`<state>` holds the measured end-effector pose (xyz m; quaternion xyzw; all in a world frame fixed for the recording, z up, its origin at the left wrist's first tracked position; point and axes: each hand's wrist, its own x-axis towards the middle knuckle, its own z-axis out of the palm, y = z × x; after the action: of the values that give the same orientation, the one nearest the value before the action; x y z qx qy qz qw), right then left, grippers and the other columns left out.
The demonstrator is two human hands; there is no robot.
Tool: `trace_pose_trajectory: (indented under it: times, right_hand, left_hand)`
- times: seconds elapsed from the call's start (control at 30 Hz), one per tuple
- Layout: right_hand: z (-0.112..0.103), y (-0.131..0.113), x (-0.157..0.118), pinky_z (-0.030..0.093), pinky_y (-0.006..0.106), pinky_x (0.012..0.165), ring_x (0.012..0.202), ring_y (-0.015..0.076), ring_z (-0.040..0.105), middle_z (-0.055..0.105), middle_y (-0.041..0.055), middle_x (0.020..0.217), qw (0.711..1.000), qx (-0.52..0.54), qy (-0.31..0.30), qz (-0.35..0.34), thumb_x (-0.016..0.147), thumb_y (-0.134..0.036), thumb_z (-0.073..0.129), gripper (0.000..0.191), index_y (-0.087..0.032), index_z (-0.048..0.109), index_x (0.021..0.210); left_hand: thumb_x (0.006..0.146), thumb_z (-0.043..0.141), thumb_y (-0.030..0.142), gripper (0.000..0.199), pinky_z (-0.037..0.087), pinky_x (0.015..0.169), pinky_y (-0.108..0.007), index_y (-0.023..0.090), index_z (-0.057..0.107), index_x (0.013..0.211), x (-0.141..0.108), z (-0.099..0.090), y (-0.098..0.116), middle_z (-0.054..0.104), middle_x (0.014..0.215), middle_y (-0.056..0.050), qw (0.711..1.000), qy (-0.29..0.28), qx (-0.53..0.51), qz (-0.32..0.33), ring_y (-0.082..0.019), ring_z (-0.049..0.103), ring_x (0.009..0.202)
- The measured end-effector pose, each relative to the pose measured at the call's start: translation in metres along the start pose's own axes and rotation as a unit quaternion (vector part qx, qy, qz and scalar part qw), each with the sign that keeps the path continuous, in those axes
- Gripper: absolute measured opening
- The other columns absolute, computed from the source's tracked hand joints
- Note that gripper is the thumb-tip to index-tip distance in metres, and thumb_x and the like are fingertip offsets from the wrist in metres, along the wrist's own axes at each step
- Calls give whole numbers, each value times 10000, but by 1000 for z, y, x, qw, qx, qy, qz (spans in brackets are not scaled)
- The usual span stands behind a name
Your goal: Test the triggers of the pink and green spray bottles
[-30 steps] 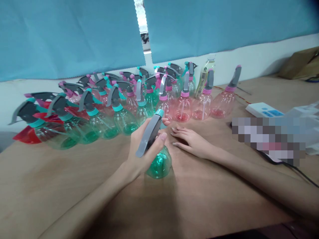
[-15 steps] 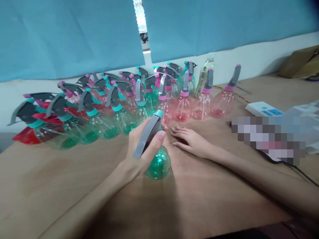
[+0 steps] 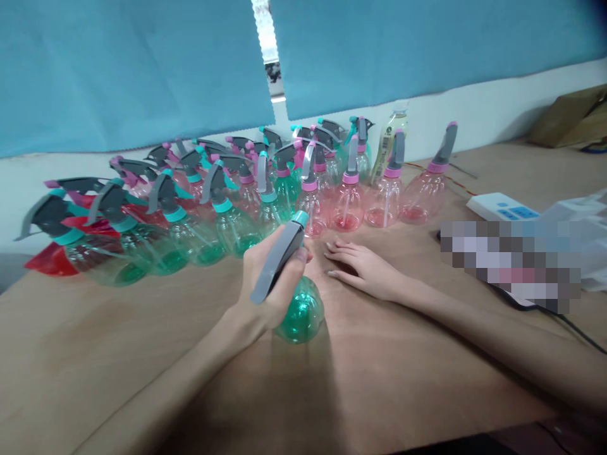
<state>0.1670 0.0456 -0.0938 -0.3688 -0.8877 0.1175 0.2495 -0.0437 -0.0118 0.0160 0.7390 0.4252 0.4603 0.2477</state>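
Note:
My left hand (image 3: 270, 278) is wrapped round the neck of a green spray bottle (image 3: 303, 313) with a grey and teal trigger head. The bottle stands upright on the wooden table (image 3: 403, 366); part of its neck and trigger is hidden by the fingers. My right hand (image 3: 365, 268) lies on the table to the right of that bottle, palm down, fingers stretched out and holding nothing. Just beyond the hands stand a pink spray bottle (image 3: 310, 205) and a green spray bottle (image 3: 237, 227), part of a larger group.
Several spray bottles in green and pink fill the back and left. Red bags (image 3: 52, 258) lie among those at left. A labelled drink bottle (image 3: 389, 142) stands behind. At right are a white power strip (image 3: 497, 205), clear plastic (image 3: 578, 221), a blurred-out flat object (image 3: 512, 265) and a cardboard box (image 3: 569, 117).
My left thumb has shifted slightly inward on the sprayer head, and the head leans a touch further left. My right hand has stayed put.

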Motion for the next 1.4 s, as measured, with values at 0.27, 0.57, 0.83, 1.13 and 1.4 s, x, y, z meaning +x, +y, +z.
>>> trace_pose_trajectory:
  times: [0.27,0.57,0.83,1.13,1.4]
  right_hand:
    - [0,0,0,380,525,1119,1359,305,464,582,134,1391,1000,-4,-2,0,977,-448,471,468,-140,597,1306]
    - [1,0,1,405,528,1097,1336,304,492,596,137,1375,1000,-14,4,-5,976,-433,475,438,-142,619,1269]
    - [1,1,2,403,518,1100,1332,298,498,607,129,1364,1000,-15,8,-8,977,-421,476,420,-154,622,1268]
    - [1,-1,2,412,526,1093,1323,299,508,603,131,1368,1000,-13,10,-5,974,-419,487,412,-157,622,1262]
    - [-1,-2,1,400,544,1099,1335,313,492,599,142,1369,1000,0,8,-1,973,-430,484,433,-160,612,1286]
  left_hand:
    - [889,508,300,162,482,707,-324,201,627,937,1,-1,-6,628,813,-11,1000,-5,-7,6,-173,577,730]
    - [813,573,189,293,493,627,-277,233,606,1100,1,0,-4,674,902,-1,999,-34,-19,-18,-142,608,663]
    - [736,598,166,404,563,720,-303,231,589,1134,4,2,0,702,1071,-43,999,-30,-11,-2,-177,684,793]
    - [694,608,196,412,583,638,-330,234,601,1103,1,0,-4,711,950,-46,997,-55,35,-29,-200,681,728]
    - [720,612,200,448,596,783,-377,232,566,1164,-1,2,-4,701,1127,-80,996,-66,-8,-51,-219,713,869]
